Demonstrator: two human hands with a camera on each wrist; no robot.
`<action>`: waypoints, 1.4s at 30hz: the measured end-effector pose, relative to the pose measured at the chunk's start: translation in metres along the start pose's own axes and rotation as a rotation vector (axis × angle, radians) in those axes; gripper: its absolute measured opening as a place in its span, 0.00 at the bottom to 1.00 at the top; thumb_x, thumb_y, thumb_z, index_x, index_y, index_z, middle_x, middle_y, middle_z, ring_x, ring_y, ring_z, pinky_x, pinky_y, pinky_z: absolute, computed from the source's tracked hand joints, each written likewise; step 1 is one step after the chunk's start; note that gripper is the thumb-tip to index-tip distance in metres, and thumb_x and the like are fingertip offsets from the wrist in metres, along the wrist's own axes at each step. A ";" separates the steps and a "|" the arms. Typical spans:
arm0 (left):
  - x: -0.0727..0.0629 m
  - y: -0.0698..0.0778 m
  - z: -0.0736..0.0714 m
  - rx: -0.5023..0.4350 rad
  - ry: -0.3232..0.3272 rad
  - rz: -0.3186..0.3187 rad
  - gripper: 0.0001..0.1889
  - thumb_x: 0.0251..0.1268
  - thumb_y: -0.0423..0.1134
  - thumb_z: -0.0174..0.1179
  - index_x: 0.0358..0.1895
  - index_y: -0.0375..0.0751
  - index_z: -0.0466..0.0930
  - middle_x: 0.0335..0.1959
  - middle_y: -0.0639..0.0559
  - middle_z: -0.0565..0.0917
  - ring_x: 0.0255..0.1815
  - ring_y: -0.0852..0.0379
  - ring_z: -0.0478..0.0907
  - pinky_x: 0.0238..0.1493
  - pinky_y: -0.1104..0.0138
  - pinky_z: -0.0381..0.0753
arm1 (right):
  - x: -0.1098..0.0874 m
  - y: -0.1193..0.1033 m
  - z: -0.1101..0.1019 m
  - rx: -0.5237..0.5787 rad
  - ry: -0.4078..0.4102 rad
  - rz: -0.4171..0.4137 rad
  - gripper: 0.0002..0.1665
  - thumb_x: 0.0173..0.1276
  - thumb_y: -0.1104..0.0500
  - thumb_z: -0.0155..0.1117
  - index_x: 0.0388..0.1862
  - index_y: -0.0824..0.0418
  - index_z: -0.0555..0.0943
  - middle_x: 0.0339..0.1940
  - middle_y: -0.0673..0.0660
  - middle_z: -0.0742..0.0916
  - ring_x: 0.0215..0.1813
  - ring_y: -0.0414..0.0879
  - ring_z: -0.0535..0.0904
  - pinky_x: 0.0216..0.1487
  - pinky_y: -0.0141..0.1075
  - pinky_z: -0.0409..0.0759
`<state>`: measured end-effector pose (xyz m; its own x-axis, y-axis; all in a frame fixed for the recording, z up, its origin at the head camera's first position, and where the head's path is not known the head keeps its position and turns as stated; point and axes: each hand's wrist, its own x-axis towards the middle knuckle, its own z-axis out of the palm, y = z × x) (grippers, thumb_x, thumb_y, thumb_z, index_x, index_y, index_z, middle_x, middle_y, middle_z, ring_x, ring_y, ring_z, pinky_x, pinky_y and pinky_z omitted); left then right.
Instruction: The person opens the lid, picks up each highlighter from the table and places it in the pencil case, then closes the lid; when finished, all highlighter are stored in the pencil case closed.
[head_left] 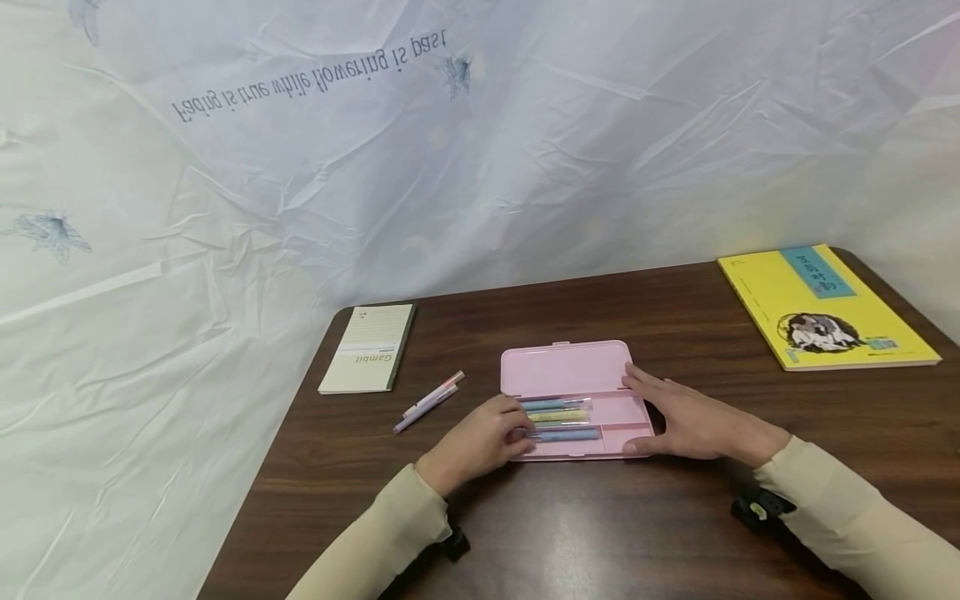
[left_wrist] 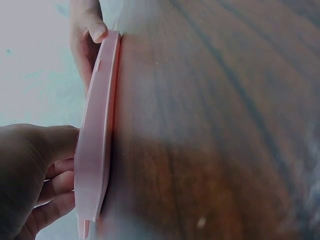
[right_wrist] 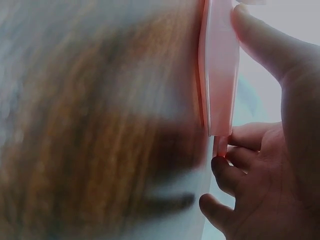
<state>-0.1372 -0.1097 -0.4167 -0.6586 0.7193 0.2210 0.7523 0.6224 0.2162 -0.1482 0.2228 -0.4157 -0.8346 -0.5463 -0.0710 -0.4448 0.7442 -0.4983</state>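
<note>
Pink case point(head_left: 622, 408): it lay open on the brown table point(head_left: 570, 517), right between the two hands, its long side running left to right and its lid point(head_left: 566, 369) folded back on the far side.
Pens inside: blue point(head_left: 566, 435) and yellow point(head_left: 558, 416) ones lay along the case's own length, their left ends under the left hand, their right ends pointing towards the right hand.
Left hand point(head_left: 480, 437): it sat at the case's left end, fingers bent and fairly narrow; from where I stood I couldn't tell whether they pinched the pens or only the wall.
Right hand point(head_left: 693, 422): it was spread wide at the right end, thumb against the near corner, fingertips touching the case by the lid's right edge.
Loose pens point(head_left: 425, 409): two lay side by side on the table, left of the case and slanting from near left to far right. The left hand was much the nearer; they were beyond it, to its far left, just apart from it.
</note>
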 end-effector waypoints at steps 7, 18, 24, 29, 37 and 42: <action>-0.006 -0.005 -0.006 0.022 0.064 0.017 0.06 0.65 0.41 0.69 0.41 0.44 0.88 0.42 0.55 0.83 0.48 0.59 0.78 0.54 0.67 0.78 | 0.001 -0.002 0.000 0.002 -0.005 0.003 0.67 0.53 0.23 0.66 0.78 0.64 0.60 0.80 0.67 0.59 0.75 0.69 0.61 0.71 0.64 0.60; -0.039 -0.045 -0.040 0.073 0.189 -0.168 0.08 0.62 0.39 0.71 0.42 0.41 0.88 0.41 0.53 0.85 0.46 0.56 0.80 0.51 0.61 0.82 | -0.002 -0.002 -0.004 -0.011 -0.001 0.013 0.67 0.53 0.23 0.66 0.78 0.64 0.60 0.80 0.67 0.60 0.74 0.70 0.62 0.69 0.65 0.62; -0.069 -0.074 -0.060 0.052 0.228 -0.313 0.09 0.60 0.36 0.72 0.42 0.38 0.88 0.41 0.49 0.85 0.46 0.52 0.81 0.50 0.55 0.81 | 0.000 0.000 -0.002 -0.007 0.003 0.004 0.67 0.53 0.23 0.65 0.78 0.64 0.60 0.80 0.66 0.60 0.75 0.68 0.62 0.71 0.64 0.60; -0.092 -0.089 -0.068 0.040 0.166 -0.436 0.13 0.60 0.38 0.72 0.46 0.38 0.88 0.44 0.47 0.85 0.49 0.49 0.81 0.53 0.52 0.80 | 0.000 0.001 0.001 -0.005 -0.001 0.006 0.67 0.53 0.22 0.64 0.78 0.64 0.60 0.80 0.66 0.59 0.75 0.67 0.62 0.71 0.63 0.59; -0.117 -0.104 -0.064 0.013 0.100 -0.561 0.16 0.60 0.42 0.72 0.47 0.37 0.87 0.46 0.45 0.85 0.51 0.45 0.82 0.54 0.49 0.79 | 0.000 0.001 0.000 -0.007 0.003 -0.003 0.67 0.53 0.22 0.65 0.78 0.64 0.60 0.80 0.66 0.60 0.75 0.68 0.62 0.70 0.64 0.61; -0.125 -0.108 -0.059 0.004 0.051 -0.592 0.17 0.60 0.46 0.72 0.47 0.37 0.87 0.44 0.48 0.85 0.49 0.48 0.82 0.52 0.51 0.80 | 0.001 0.000 0.000 -0.003 -0.005 0.004 0.67 0.53 0.23 0.65 0.79 0.64 0.60 0.80 0.66 0.59 0.75 0.68 0.61 0.71 0.64 0.60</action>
<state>-0.1375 -0.2850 -0.4115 -0.9661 0.2336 0.1097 0.2567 0.9143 0.3134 -0.1490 0.2224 -0.4162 -0.8347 -0.5453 -0.0771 -0.4426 0.7475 -0.4953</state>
